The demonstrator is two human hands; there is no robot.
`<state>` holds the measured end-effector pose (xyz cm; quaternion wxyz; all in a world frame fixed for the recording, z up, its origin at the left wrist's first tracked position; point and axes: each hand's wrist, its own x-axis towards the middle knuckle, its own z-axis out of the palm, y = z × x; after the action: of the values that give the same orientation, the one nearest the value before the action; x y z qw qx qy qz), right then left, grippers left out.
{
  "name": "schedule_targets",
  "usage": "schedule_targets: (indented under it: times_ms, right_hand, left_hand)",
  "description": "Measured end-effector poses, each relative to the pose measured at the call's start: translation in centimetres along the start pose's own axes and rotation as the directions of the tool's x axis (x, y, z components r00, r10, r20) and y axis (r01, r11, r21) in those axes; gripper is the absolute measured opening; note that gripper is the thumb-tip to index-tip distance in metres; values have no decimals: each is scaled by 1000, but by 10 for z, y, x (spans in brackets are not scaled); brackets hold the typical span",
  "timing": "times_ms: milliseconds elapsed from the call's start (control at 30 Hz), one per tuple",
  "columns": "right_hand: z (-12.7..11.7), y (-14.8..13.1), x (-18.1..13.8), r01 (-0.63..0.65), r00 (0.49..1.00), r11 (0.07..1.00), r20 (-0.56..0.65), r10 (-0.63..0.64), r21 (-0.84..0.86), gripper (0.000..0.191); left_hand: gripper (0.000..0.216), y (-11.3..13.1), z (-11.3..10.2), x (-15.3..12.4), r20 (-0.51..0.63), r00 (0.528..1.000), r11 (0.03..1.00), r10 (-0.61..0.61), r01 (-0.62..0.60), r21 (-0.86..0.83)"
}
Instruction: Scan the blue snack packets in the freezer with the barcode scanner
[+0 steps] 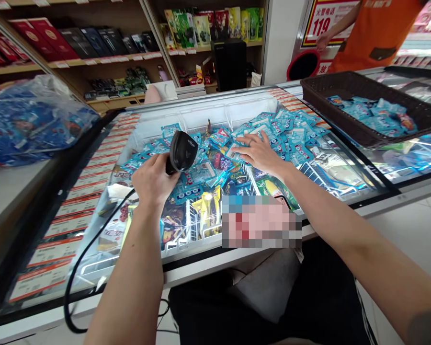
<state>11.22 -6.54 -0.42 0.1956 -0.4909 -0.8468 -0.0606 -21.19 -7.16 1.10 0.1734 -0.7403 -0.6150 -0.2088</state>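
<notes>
My left hand (153,177) is closed around the handle of a black barcode scanner (184,152), raised over the freezer's glass top. A black cable hangs from it past my forearm. My right hand (260,152) reaches over a heap of blue snack packets (296,136), fingers stretched out and apart. Its fingertips rest at a packet with a white barcode label (234,152); whether they touch it I cannot tell. More blue packets (196,177) lie spread below the scanner. Yellow ice cream wrappers (208,211) show through the glass in white wire baskets.
At the right stands a dark woven basket (345,127) holding more blue packets. A plastic bag of blue packs (39,120) sits at the left. Price labels (89,182) line the freezer's left side. A person in an orange top (373,36) stands beyond the basket.
</notes>
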Motion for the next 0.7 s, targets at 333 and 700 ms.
schedule_targets:
  times_ms: [333, 700]
  right_hand:
    - [3, 13, 4, 0, 1000, 999, 21, 1, -40, 31]
    - [-4, 10, 5, -17, 999, 999, -32, 15, -39, 36]
  left_hand:
    - [42, -3, -1, 0, 12, 999, 999, -43, 43, -12]
    - [43, -2, -4, 2, 41, 998, 999, -37, 38, -15]
